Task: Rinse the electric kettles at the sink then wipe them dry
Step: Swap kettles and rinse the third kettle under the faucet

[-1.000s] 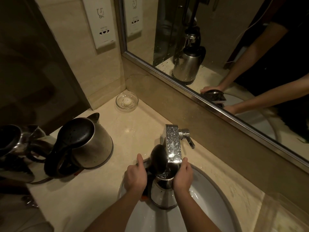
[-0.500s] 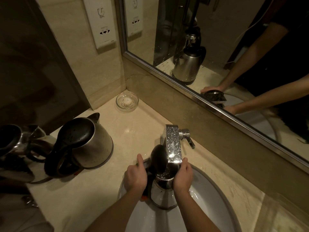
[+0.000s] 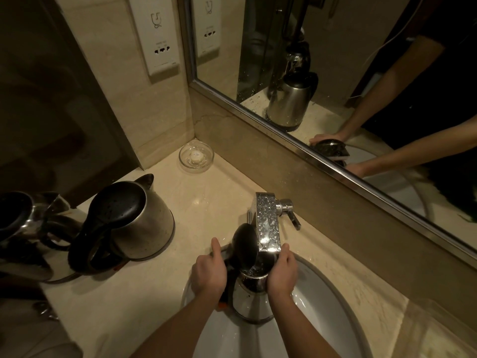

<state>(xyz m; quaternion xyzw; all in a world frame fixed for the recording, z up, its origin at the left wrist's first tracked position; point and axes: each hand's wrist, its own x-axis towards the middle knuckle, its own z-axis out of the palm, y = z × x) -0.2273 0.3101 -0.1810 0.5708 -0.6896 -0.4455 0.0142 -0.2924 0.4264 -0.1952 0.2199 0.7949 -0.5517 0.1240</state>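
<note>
While the steel kettle (image 3: pixel 249 303) is standing upright in the near part of the sink basin (image 3: pixel 322 293), the person is holding it with both hands directly under the faucet spout (image 3: pixel 267 223). The left hand (image 3: pixel 209 273) is gripping the black handle on the kettle's left side, fingers curled round it and thumb pointing toward the far wall. The right hand (image 3: pixel 282 275) is wrapping round the right of the steel body just below the rim. The black lid (image 3: pixel 244 250) is tipped up and open, leaning against the left of the spout, so the mouth is lying open beneath the outlet. Something is glinting in that mouth, but the spout is hiding any stream, so I cannot tell whether water is running.

By my reading, the rinsing step is in hand for this kettle, and the task is at an early point. A second kettle (image 3: pixel 144 218) is waiting with its lid closed on the countertop (image 3: pixel 211 192) to the left, and a third kettle (image 3: pixel 18 218) is showing partly at the far left edge.

The next move is probably calling for swirling the water and tilting the kettle to pour it out into the basin. The right hand would have to free itself to reach the lever (image 3: pixel 291 215) on the right of the faucet. No drying cloth is showing in this view.
</note>
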